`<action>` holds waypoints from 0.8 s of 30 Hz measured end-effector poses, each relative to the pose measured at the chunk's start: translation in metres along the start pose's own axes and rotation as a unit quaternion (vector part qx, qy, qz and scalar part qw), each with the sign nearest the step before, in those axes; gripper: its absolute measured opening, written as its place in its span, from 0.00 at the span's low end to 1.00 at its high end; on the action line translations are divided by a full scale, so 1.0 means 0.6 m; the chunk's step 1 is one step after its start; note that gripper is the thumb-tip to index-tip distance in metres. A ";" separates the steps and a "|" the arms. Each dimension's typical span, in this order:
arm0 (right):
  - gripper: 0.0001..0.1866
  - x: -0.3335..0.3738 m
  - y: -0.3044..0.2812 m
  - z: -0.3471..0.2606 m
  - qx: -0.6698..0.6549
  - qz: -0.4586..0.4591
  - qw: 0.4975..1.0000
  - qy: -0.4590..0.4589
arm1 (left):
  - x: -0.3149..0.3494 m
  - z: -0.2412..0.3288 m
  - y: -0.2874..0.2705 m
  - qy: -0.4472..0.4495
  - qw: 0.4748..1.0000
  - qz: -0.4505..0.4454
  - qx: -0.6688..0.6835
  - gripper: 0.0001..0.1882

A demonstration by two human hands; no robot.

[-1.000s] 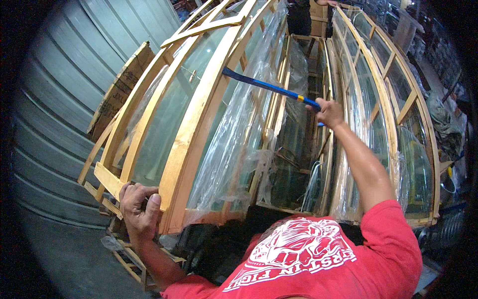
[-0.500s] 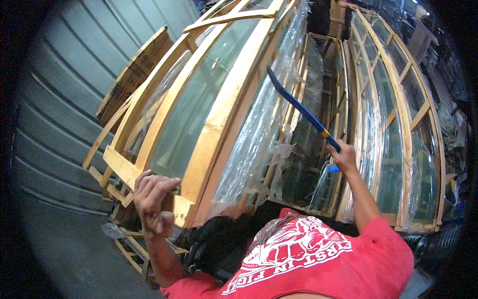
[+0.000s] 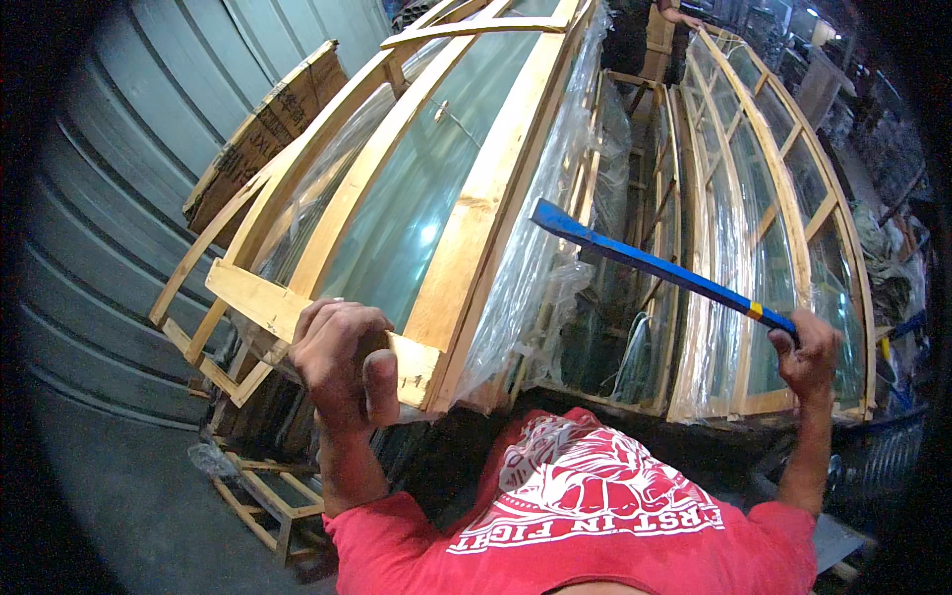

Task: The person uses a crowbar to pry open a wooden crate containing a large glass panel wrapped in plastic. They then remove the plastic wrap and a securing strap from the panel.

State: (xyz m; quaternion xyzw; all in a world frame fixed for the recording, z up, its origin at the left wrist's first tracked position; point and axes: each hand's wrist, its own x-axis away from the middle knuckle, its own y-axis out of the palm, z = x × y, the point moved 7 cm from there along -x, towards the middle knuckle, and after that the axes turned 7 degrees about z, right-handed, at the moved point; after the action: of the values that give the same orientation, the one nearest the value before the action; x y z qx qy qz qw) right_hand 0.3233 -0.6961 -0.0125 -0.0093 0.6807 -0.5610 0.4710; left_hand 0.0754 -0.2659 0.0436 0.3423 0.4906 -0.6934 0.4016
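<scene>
L hand point(image 3: 342, 359): fingers curled over wood frame's point(image 3: 480, 220) near end | R hand point(image 3: 808, 355): fingers wrapped rd blue bar's point(image 3: 659, 266) end, flat tip well L of them | glass point(image 3: 407, 238) just past L fingers; prob. best: firm L hold, tip clear

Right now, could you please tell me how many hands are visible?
3: left hand on the wooden frame, right hand holding the blue bar, a co-worker's hand at the top; more may be hidden.
</scene>
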 end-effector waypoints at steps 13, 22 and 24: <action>0.28 -0.169 -0.104 -0.046 0.086 -0.010 0.989 -0.119 | 0.003 0.001 -0.007 0.041 0.999 0.033 0.014 0.23; 0.29 -0.174 -0.074 -0.037 0.080 -0.049 0.987 -0.131 | 0.009 -0.004 -0.010 0.015 1.000 0.003 -0.009 0.27; 0.29 -0.173 -0.059 -0.030 0.078 -0.066 0.986 -0.130 | 0.009 -0.004 -0.010 0.012 1.000 0.004 -0.007 0.27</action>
State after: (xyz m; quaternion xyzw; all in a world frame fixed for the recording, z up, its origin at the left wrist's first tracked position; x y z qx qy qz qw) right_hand 0.3510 -0.6396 0.0790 -0.0901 0.5659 -0.6359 0.5170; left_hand 0.0679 -0.2638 0.0407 0.3493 0.4991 -0.6843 0.4008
